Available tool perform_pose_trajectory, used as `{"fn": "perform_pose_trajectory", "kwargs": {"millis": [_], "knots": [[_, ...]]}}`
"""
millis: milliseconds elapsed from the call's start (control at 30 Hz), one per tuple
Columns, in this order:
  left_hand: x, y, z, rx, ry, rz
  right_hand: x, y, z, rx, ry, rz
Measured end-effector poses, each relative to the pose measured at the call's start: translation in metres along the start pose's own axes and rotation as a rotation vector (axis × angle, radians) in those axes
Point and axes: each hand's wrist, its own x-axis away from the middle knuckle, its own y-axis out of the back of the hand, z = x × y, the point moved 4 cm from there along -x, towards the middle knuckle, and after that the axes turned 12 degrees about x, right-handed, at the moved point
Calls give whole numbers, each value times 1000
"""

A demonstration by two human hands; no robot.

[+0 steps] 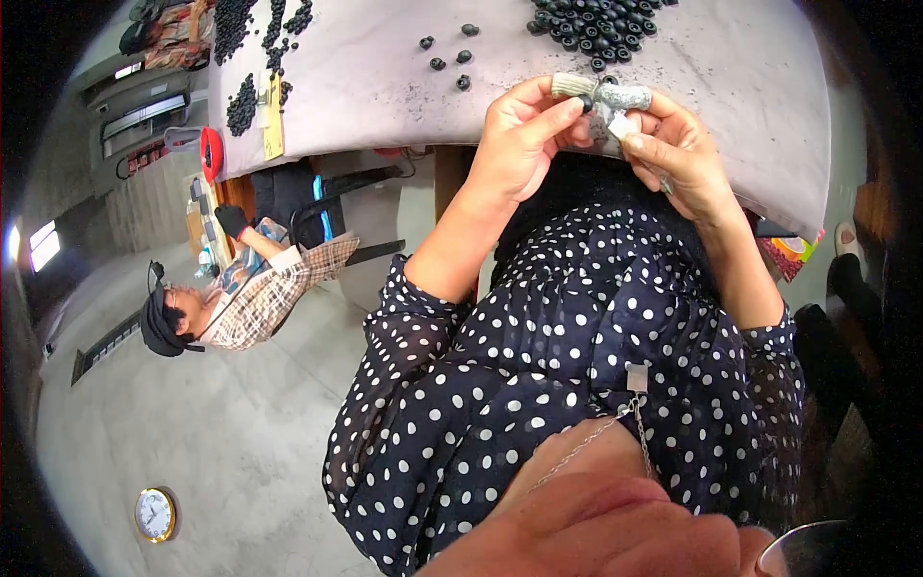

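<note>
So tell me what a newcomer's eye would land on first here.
Both hands, the left hand and the right hand, meet at the grey table's near edge, with taped fingertips pinching a small black ring-shaped part. Behind them lies a heap of small black rubber rings. At left, a co-worker in a plaid shirt sits.

The small dark part point(587, 101) pinched between the two hands is mostly hiding behind the left hand point(524, 135) and the right hand point(673, 144), so its shape is not showing. The pile of black pieces point(596, 24) is running off the top edge, as is the table point(750, 87). The seated person point(245, 288) is partly hiding behind the table's edge.
</note>
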Motion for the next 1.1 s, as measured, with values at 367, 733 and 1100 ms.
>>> {"fn": "perform_pose_trajectory", "kwargs": {"millis": [367,733,1100], "knots": [[4,4,-5,37,63,66,3,-9,2,40,-45,133],[2,4,-2,39,90,95,3,-7,0,60,-34,158],[0,1,-10,48,180,233,5,-8,2,30,-66,202]]}}
